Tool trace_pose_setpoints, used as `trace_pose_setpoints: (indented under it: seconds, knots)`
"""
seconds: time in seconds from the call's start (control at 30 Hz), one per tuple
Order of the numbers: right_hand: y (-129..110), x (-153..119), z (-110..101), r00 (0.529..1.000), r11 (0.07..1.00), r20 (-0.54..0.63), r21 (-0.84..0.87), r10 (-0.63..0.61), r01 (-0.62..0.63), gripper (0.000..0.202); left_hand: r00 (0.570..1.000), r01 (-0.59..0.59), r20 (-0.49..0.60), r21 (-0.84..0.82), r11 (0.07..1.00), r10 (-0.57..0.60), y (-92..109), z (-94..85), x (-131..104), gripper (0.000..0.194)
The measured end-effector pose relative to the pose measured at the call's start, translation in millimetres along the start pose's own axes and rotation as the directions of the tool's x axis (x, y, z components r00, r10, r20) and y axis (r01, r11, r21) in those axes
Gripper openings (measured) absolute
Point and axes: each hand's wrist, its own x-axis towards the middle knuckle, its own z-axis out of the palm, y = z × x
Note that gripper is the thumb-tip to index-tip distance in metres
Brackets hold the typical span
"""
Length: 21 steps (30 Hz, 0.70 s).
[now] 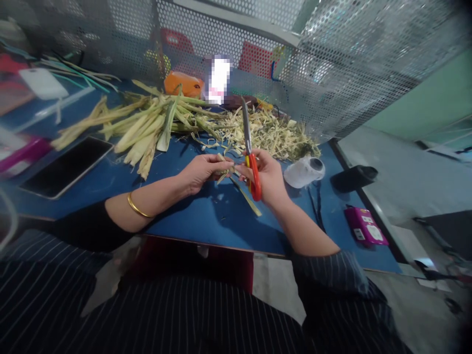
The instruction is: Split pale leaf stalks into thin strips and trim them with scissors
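My left hand (pixel 206 172) pinches a small bundle of pale dry plant strips (pixel 224 173) above the blue table. Close against it, my right hand (pixel 267 177) has its fingertips at the same strips and keeps a pair of scissors (pixel 254 178) in its grip. The scissors have red and yellow handles, and their blades point up and away from me. One long strip (pixel 250 200) hangs from between the hands toward the near side. Behind the hands lie a heap of cut shreds (pixel 273 132) and a bunch of long pale stalks (pixel 147 120).
A white thread spool (pixel 304 172), a black roll (pixel 354 178) and a purple packet (pixel 366 226) stand at the right. On the left lies a dark phone (pixel 68 166). Perforated metal sheeting (pixel 236 29) rises behind the blue table (pixel 199 216), with an orange packet (pixel 182 84) before it.
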Motion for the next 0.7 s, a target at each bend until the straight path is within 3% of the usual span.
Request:
trace_pose_setpoints:
  seconds: [0.23, 0.37, 0.5, 0.7]
  knots:
    - [17, -2, 2, 0.999, 0.997, 0.021, 0.053, 0.050, -0.051, 0.045, 0.999, -0.041, 0.003, 0.089, 0.995, 0.041, -6, 2.3, 1, 0.024]
    - [23, -2, -1, 0.998, 0.998, -0.055, 0.045, 0.034, -0.032, 0.046, 0.997, -0.040, -0.055, 0.096, 0.995, 0.045, -5, 5.1, 0, 0.034]
    - [25, -3, 0, 0.992, 0.997, -0.126, 0.076, -0.003, 0.013, 0.048, 0.987, -0.143, -0.034, 0.259, 0.955, 0.157, -8, 4.1, 0, 0.032]
    - [27, -6, 6, 0.991, 0.993, -0.127, 0.103, -0.047, 0.060, 0.048, 0.956, -0.257, -0.028, 0.407, 0.876, 0.293, -11, 4.8, 1, 0.023]
